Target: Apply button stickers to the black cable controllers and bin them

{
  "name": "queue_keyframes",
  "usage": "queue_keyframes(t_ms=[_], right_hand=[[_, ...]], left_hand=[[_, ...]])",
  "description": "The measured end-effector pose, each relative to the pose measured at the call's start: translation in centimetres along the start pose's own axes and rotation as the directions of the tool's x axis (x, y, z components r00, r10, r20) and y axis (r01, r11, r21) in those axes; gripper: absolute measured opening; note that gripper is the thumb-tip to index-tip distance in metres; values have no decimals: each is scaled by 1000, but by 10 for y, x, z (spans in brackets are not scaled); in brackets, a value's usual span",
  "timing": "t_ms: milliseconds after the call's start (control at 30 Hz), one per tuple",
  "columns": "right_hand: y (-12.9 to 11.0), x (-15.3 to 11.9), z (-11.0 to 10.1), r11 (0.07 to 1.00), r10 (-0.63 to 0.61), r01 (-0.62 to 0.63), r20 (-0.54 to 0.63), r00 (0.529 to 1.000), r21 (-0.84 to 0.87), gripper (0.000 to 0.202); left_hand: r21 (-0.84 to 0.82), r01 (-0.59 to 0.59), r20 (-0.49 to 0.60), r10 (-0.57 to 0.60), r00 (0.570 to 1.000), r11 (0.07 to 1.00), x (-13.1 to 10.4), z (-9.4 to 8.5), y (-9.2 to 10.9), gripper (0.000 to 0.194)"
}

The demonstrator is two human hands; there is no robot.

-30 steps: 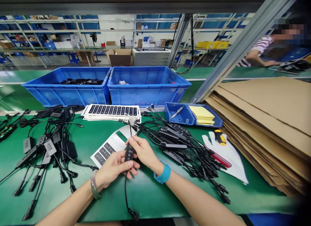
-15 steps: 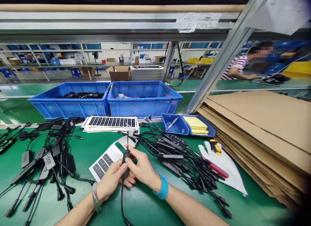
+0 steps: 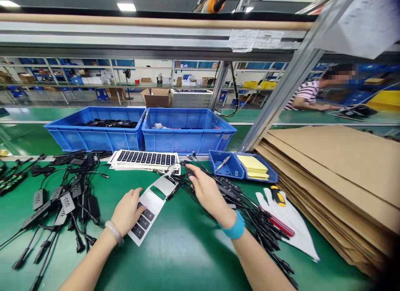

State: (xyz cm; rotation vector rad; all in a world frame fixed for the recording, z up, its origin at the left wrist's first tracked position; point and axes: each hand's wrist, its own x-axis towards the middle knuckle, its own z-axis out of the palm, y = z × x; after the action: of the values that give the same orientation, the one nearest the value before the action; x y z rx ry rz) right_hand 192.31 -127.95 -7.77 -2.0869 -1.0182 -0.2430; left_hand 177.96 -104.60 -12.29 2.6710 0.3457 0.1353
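Note:
My left hand point(image 3: 127, 209) is at the left edge of a white label sheet point(image 3: 160, 204). Its thumb lies over the dark labels; the other fingertips are partly hidden. My right hand point(image 3: 206, 193) reaches over a heap of black cables point(image 3: 233, 191) with small inline boxes. Between its fingertips is the dark end of a black cable box point(image 3: 189, 173), mostly covered by the fingers. The sheet has a cut-out window, and its far end curls up near the heap.
More black cable boxes point(image 3: 67, 203) lie at left. Behind are a label stack point(image 3: 145, 158), two blue crates point(image 3: 189, 136) and small blue trays point(image 3: 226, 165) with a pen and yellow paper. A white glove point(image 3: 296, 224), a cutter and cardboard point(image 3: 331, 166) lie right. A person sits beyond.
My hands have parted. The right hand has carried the cable box up and right to the heap. My left hand has let go of the box and moved onto the label sheet, which has shifted right.

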Motion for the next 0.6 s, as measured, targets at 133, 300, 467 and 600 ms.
queue_keyframes(t_ms=[133, 300, 467, 600], right_hand=[[24, 5, -25, 917, 66, -45, 40, 997, -397, 42], [20, 3, -17, 786, 72, -137, -130, 989, -603, 27], [-27, -13, 32, 994, -92, 85, 106, 990, 72, 2], [-42, -29, 64, 970, -152, 91, 270, 951, 227, 9]], left_hand=[[-154, -4, -10, 2, 1000, 988, 3, -7, 5, 25], [-567, 43, 25, -35, 999, 822, 6, -6, 11, 27], [-876, 179, 157, -86, 984, 447, 5, 2, 21, 36], [-899, 291, 292, -49, 955, 328, 1, 3, 24, 47]])
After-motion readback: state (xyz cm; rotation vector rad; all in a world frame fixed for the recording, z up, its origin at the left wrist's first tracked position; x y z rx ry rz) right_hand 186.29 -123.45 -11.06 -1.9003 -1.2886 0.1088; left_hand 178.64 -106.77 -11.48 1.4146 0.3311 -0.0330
